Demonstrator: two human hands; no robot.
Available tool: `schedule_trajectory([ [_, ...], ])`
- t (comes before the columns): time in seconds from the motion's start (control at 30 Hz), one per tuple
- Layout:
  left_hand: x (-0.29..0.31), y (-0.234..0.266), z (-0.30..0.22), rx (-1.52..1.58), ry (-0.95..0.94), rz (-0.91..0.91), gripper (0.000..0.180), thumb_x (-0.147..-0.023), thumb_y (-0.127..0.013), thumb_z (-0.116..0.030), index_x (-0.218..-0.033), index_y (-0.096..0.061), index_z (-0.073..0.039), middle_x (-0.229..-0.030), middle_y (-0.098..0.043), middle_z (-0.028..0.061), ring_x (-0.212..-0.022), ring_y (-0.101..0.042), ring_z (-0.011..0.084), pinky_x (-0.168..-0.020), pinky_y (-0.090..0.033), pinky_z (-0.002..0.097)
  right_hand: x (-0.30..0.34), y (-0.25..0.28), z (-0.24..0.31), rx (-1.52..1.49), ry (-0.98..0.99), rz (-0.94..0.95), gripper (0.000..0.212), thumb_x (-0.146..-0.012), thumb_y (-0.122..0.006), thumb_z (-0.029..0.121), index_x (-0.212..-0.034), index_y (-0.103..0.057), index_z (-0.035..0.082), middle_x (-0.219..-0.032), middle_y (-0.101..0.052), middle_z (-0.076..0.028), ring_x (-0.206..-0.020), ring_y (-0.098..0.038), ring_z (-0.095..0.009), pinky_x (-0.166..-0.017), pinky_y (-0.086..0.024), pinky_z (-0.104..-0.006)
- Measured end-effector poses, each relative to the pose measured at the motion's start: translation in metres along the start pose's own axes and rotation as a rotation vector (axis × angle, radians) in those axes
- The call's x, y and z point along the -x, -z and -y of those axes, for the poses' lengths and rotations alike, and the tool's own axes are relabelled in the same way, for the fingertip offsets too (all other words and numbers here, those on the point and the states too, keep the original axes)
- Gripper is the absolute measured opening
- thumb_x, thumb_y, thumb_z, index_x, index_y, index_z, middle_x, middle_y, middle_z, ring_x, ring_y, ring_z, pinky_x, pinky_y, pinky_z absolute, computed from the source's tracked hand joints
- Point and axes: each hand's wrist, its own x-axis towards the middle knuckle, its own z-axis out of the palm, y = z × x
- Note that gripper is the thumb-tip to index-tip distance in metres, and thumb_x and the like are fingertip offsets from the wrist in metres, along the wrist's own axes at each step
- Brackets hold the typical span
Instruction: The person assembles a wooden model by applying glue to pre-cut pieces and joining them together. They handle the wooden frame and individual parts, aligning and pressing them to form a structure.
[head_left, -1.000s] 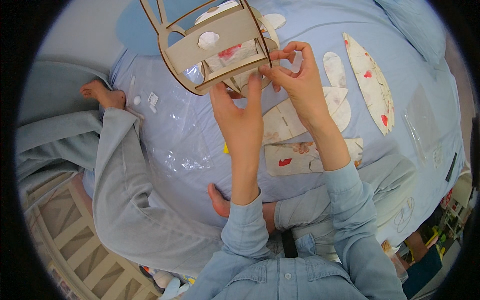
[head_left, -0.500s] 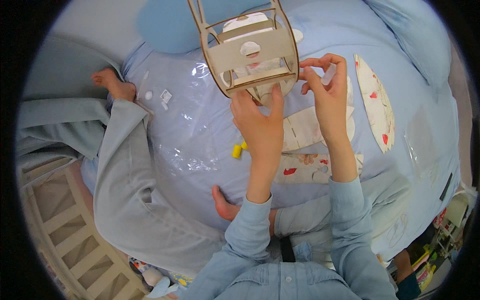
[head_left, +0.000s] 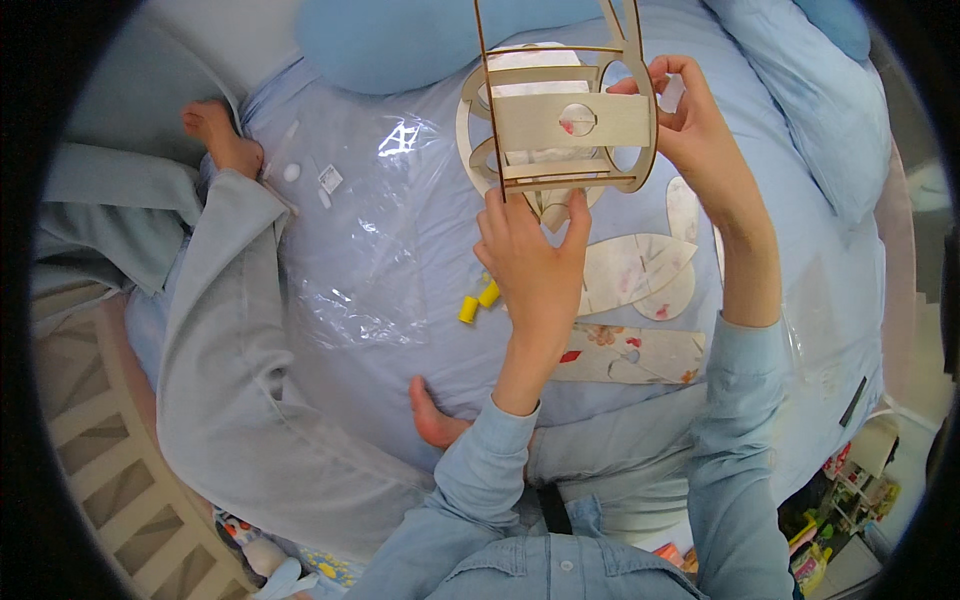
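Observation:
A light plywood frame (head_left: pixel 530 118), with curved side panels, crossbars and round cut-outs, is held up over the bed. My left hand (head_left: pixel 535 260) grips its lower edge from the near side, thumb and fingers apart along the bottom bar. My right hand (head_left: pixel 705 140) is bent around the frame's right side panel. Its index finger reaches toward a cut-out, and a small whitish translucent piece (head_left: pixel 672 95) shows between its curled fingers. Below the frame lie a leaf-shaped wooden panel (head_left: pixel 635 268) and a printed rectangular panel (head_left: pixel 640 352).
Two yellow cylinders (head_left: pixel 468 310) lie left of my left wrist. Farther left are a clear plastic bag (head_left: pixel 365 235) and small white pieces (head_left: pixel 292 172). Another person's foot (head_left: pixel 222 140) rests on the bed's left side. A blue pillow (head_left: pixel 400 45) lies at the far edge.
The frame has swung to the right and turned, showing its left side panel edge-on. My right hand has moved up and right with it, while my left hand still grips the bottom.

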Motion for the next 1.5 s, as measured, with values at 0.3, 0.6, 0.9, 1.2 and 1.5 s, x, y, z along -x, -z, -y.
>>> schedule_trajectory([
  [0.3,0.001,0.002,-0.003,-0.039,0.026,0.016,0.047,-0.090,-0.070,-0.040,-0.109,-0.061,0.002,-0.118,-0.056,0.0146,-0.108,-0.052,0.0331,-0.088,-0.036,0.0454,-0.017,-0.007,0.008,0.343,0.070,0.062,0.054,-0.086,-0.076,0.011,-0.127,-0.040,0.003,-0.106,-0.069,-0.014,-0.090,-0.068,-0.019,-0.076,-0.053,-0.0326],
  [0.6,0.001,0.003,-0.002,-0.056,0.023,0.026,0.049,-0.090,-0.070,-0.040,-0.112,-0.060,0.003,-0.119,-0.056,0.0144,-0.107,-0.052,0.0320,-0.087,-0.035,0.0447,-0.019,-0.019,0.027,0.448,-0.028,0.027,0.049,-0.093,-0.073,0.018,-0.126,-0.041,0.001,-0.096,-0.070,-0.018,-0.086,-0.066,-0.020,-0.078,-0.053,-0.0336],
  [0.9,0.003,-0.001,0.002,-0.089,-0.010,0.005,0.050,-0.089,-0.072,-0.038,-0.113,-0.060,0.004,-0.117,-0.057,0.0138,-0.104,-0.052,0.0306,-0.083,-0.034,0.0435,-0.028,-0.006,0.007,0.504,0.159,0.116,0.071,-0.081,-0.083,0.023,-0.133,-0.040,0.000,-0.105,-0.065,-0.018,-0.093,-0.062,-0.024,-0.084,-0.052,-0.0350],
  [1.2,0.002,0.001,-0.001,-0.063,-0.003,0.011,0.051,-0.089,-0.072,-0.038,-0.115,-0.059,0.005,-0.114,-0.056,0.0141,-0.102,-0.052,0.0296,-0.083,-0.033,0.0426,-0.033,0.007,-0.015,0.371,0.075,0.146,0.092,-0.072,-0.091,0.036,-0.146,-0.044,0.008,-0.114,-0.061,-0.013,-0.099,-0.060,-0.020,-0.082,-0.050,-0.0307],
  [1.5,-0.004,0.017,0.015,0.062,-0.039,0.177,0.048,-0.092,-0.070,-0.033,-0.119,-0.057,0.004,-0.119,-0.054,0.0153,-0.106,-0.056,0.0303,-0.089,-0.040,0.0431,-0.026,-0.009,0.003,0.454,0.109,0.105,0.073,-0.082,-0.083,0.026,-0.139,-0.041,0.009,-0.116,-0.064,-0.014,-0.100,-0.063,-0.021,-0.086,-0.051,-0.0327],
])
